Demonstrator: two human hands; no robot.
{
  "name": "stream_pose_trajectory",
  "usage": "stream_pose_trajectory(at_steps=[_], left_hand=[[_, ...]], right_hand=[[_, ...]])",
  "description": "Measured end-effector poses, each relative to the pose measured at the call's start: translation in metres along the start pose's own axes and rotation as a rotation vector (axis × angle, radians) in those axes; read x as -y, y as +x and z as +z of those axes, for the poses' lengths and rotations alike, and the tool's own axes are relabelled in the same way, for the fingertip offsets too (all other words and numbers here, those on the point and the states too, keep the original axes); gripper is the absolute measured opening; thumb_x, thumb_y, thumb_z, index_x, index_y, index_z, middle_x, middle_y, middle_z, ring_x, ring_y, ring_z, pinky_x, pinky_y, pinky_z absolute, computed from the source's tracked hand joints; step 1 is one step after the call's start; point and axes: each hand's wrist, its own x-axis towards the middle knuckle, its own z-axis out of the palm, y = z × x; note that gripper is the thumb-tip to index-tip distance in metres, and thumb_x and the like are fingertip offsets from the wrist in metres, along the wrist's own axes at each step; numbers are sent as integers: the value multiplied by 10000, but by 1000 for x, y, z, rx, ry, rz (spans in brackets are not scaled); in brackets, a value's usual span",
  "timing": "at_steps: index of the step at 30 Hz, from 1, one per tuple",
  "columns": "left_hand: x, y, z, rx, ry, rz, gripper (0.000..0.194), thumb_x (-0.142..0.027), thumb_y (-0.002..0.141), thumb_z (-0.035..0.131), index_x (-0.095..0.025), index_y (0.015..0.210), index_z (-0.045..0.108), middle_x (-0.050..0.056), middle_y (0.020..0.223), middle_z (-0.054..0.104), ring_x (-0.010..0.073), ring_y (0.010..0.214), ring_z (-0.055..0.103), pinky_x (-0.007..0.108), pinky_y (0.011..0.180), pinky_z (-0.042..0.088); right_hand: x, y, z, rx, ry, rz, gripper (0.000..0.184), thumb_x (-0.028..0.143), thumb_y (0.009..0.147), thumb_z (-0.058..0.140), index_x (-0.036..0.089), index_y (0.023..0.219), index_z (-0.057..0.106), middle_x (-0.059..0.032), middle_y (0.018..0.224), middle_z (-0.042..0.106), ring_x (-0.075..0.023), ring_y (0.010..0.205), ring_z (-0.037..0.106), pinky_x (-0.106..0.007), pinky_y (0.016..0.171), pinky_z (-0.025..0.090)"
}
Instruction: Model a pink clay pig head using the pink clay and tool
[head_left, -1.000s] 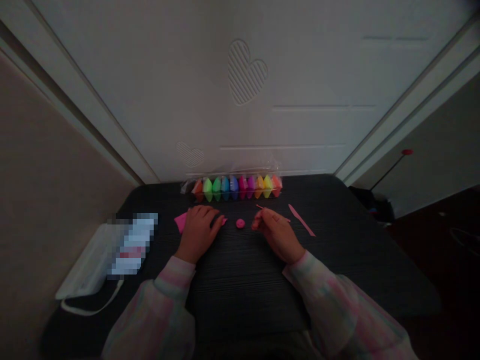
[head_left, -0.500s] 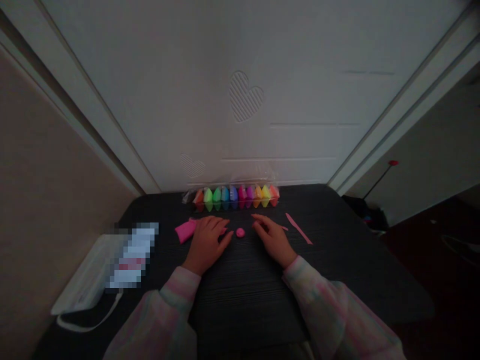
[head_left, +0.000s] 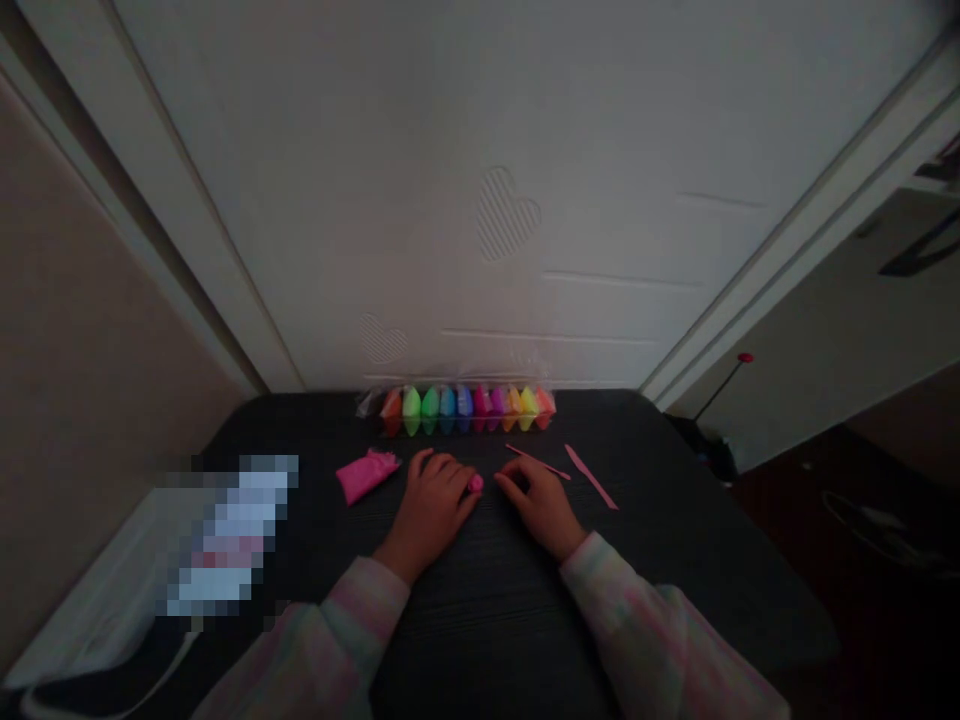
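Observation:
My left hand (head_left: 437, 507) rests on the table with thumb and fingertips closed about a small pink ball of modelling clay (head_left: 475, 483). Just to the right of the ball, my right hand (head_left: 541, 503) has its thumb and forefinger brought together in a pinch; whatever may be between them is too small to make out. A thin pink modelling stick (head_left: 551, 467) lies behind the right hand, partly covered by it. Further right is a pink clay knife (head_left: 591, 477). A pink packet (head_left: 366, 475) with a crumpled end lies left of my left hand.
A clear tray of several coloured clay packs (head_left: 465, 409) stands at the back of the dark table (head_left: 480, 620), against a white panel with embossed hearts (head_left: 508, 215). To the left, a blurred-out phone-like object (head_left: 232, 535) lies with a white cable (head_left: 169, 668) by a pale object.
My left hand has moved right, off the pink packet and onto the clay ball. My right hand has come down from the modelling stick, leaving it on the table. The head view has shifted slightly.

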Motion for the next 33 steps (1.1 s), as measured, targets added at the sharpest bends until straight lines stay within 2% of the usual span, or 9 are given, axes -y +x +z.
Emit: stream_pose_trajectory(at_steps=[8,12,15,22,25,30,33], left_hand=[[6,-2,-1,-9,-90,-66,167,-259,796,445,-169,874,563,46,875,610,188,900,489,359,861,345],[7,-3,-1,-27,-109,-79,174,-253,801,438,-167,890,561,43,871,606,186,892,487,342,832,359],[8,-3,-1,-39,-115,-87,171,-242,798,442,-167,896,560,47,877,602,188,888,489,337,815,369],[8,-3,-2,-29,-145,-88,161,-239,790,453,-165,882,562,50,880,602,192,891,494,341,807,382],[8,-3,-1,-43,-154,-75,159,-229,789,453,-163,884,562,52,876,605,190,887,496,344,802,388],[9,-4,1,-40,-150,-75,164,-237,794,450,-155,889,557,56,880,601,195,896,492,350,811,387],[8,-4,0,-37,-153,-72,166,-232,796,448,-156,900,553,53,886,600,192,903,490,346,815,385]], right_hand=[[-3,0,-3,128,-232,-119,76,232,756,524,196,762,590,-52,759,607,-203,754,535,-361,716,418],[-3,-1,-2,142,-303,-169,105,225,784,504,188,789,602,-63,796,623,-205,790,550,-367,747,424],[-2,-5,-6,162,-411,-257,155,254,797,498,193,877,616,-77,902,625,-219,868,532,-391,800,410],[2,-27,-23,226,-682,-366,334,319,810,467,225,1121,544,-107,1193,508,-276,1091,405,-465,888,333],[4,-29,-23,257,-736,-384,353,360,808,461,282,1148,516,-99,1264,439,-284,1137,367,-483,899,306],[5,-25,-20,209,-790,-339,387,393,829,409,213,1156,512,-119,1280,421,-266,1192,317,-455,944,270],[7,-26,-20,256,-792,-400,372,412,824,413,255,1144,520,-99,1304,399,-263,1199,314,-458,959,249]])
